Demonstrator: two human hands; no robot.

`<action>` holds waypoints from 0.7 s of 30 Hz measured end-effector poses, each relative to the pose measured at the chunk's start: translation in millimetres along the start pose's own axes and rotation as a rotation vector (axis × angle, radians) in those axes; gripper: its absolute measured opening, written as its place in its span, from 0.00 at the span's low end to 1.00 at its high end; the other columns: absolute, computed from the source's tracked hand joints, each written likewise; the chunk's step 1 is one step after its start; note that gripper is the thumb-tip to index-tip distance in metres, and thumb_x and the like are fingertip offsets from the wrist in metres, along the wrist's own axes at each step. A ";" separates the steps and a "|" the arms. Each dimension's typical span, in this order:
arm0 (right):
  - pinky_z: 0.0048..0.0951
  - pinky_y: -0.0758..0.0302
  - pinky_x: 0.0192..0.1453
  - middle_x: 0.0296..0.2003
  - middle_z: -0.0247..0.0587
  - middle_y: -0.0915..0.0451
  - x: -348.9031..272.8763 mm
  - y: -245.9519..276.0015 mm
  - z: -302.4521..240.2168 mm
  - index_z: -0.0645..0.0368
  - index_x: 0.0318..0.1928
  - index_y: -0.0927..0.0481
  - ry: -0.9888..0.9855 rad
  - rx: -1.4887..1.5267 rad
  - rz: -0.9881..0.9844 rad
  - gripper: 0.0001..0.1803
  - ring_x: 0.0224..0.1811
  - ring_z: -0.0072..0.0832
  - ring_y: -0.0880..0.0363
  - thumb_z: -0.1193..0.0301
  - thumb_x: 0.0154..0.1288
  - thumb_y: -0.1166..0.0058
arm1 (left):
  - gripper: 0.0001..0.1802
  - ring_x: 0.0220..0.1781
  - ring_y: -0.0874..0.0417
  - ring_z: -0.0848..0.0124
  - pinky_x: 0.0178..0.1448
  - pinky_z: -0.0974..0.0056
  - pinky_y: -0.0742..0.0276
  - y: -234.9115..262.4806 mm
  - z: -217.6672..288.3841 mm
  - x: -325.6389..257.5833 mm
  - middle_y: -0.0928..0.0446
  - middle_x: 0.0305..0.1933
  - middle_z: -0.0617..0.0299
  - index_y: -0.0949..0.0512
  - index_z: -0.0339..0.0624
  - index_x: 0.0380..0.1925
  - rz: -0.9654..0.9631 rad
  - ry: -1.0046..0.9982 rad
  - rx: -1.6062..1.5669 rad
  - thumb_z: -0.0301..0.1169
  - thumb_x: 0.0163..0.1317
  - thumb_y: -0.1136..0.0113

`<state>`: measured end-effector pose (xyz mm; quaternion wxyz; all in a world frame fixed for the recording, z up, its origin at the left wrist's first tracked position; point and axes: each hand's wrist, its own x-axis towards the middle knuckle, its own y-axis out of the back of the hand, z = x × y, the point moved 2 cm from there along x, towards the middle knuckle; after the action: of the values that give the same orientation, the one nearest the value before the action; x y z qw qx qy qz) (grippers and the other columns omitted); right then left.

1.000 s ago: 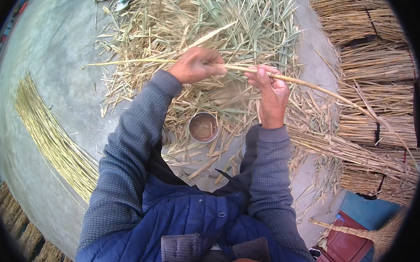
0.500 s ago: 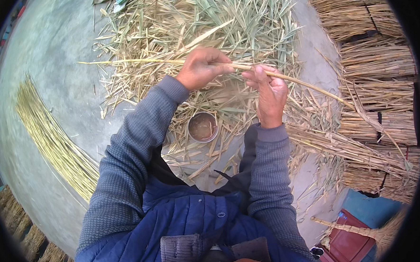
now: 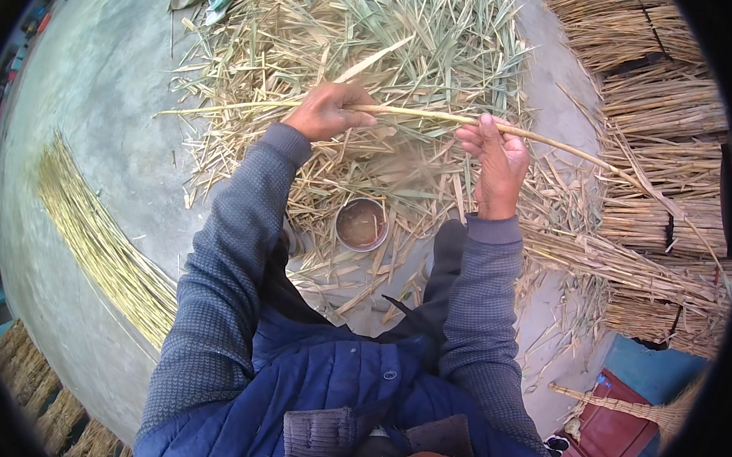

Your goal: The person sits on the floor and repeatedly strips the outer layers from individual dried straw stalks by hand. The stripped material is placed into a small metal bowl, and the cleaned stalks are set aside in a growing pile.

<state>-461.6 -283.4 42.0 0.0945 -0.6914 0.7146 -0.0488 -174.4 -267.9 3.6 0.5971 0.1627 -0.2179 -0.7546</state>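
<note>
Both my hands grip one long reed stalk (image 3: 426,112) held crosswise in front of me. Its thin tip points left, and a dry leaf hangs off its thicker right end. My left hand (image 3: 329,112) is closed around the stalk left of the middle. Farther right, my right hand (image 3: 497,159) pinches it between thumb and fingers, palm turned up. Beneath the stalk lies a heap of stripped dry leaves (image 3: 389,45). A round metal bowl (image 3: 362,224) holding murky liquid stands between my feet.
A bundle of peeled yellow-green stalks (image 3: 102,242) lies on the concrete floor (image 3: 120,117) at left. Unstripped reeds (image 3: 608,261) lie to my right, beside stacked tied bundles (image 3: 658,114). A dark red case (image 3: 612,422) and a broom-like bundle (image 3: 615,399) are at lower right.
My hands have moved apart along the stalk: the left slid leftward, the right rightward. The stalk stays crosswise, and the whole view has shifted slightly.
</note>
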 end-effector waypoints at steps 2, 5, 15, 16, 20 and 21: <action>0.20 0.17 0.34 0.34 0.48 0.15 1.8 0.8 -0.2 0.70 0.49 0.23 0.006 -0.005 0.006 0.18 0.32 0.29 0.12 0.66 0.71 0.38 | 0.15 0.36 0.16 0.76 0.41 0.67 0.21 -5.1 0.6 1.2 0.14 0.33 0.62 0.13 0.39 0.41 0.073 0.008 -0.034 0.35 0.58 0.25; 0.20 0.17 0.33 0.34 0.48 0.15 3.4 2.7 -0.8 0.70 0.49 0.23 0.010 0.006 0.008 0.18 0.31 0.29 0.12 0.66 0.71 0.38 | 0.12 0.35 0.17 0.77 0.40 0.68 0.21 -10.1 6.5 2.3 0.14 0.33 0.63 0.14 0.38 0.38 0.095 0.091 -0.158 0.34 0.61 0.26; 0.21 0.16 0.38 0.35 0.48 0.15 0.9 19.5 -6.9 0.69 0.48 0.23 -0.022 0.003 -0.046 0.16 0.35 0.29 0.12 0.67 0.72 0.39 | 0.08 0.41 0.14 0.72 0.54 0.63 0.21 36.4 -21.2 -1.6 0.14 0.34 0.60 0.19 0.40 0.36 0.329 0.273 -0.375 0.32 0.66 0.33; 0.22 0.15 0.40 0.38 0.49 0.15 0.9 20.3 -7.6 0.69 0.50 0.23 -0.028 -0.006 -0.061 0.16 0.37 0.31 0.12 0.67 0.72 0.39 | 0.11 0.39 0.14 0.70 0.51 0.62 0.21 39.4 -23.7 -3.6 0.14 0.34 0.60 0.19 0.38 0.36 0.352 0.256 -0.050 0.35 0.65 0.32; 0.23 0.14 0.44 0.44 0.53 0.15 2.0 18.2 -7.3 0.69 0.53 0.26 -0.008 0.030 -0.082 0.16 0.42 0.32 0.12 0.71 0.72 0.40 | 0.18 0.36 0.16 0.67 0.44 0.63 0.21 36.0 -17.2 -5.0 0.15 0.37 0.60 0.17 0.36 0.40 0.344 -0.061 0.361 0.42 0.64 0.31; 0.23 0.14 0.45 0.45 0.54 0.15 2.7 17.3 -7.2 0.69 0.53 0.26 0.002 0.029 -0.087 0.17 0.43 0.32 0.12 0.71 0.72 0.40 | 0.18 0.37 0.17 0.68 0.44 0.63 0.21 34.1 -14.4 -4.3 0.15 0.37 0.61 0.17 0.36 0.41 0.331 -0.092 0.227 0.42 0.64 0.31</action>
<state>-480.1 -285.8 45.4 0.1015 -0.7203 0.6832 -0.0638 -137.8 -272.2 9.2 0.6804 0.1561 -0.3522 -0.6235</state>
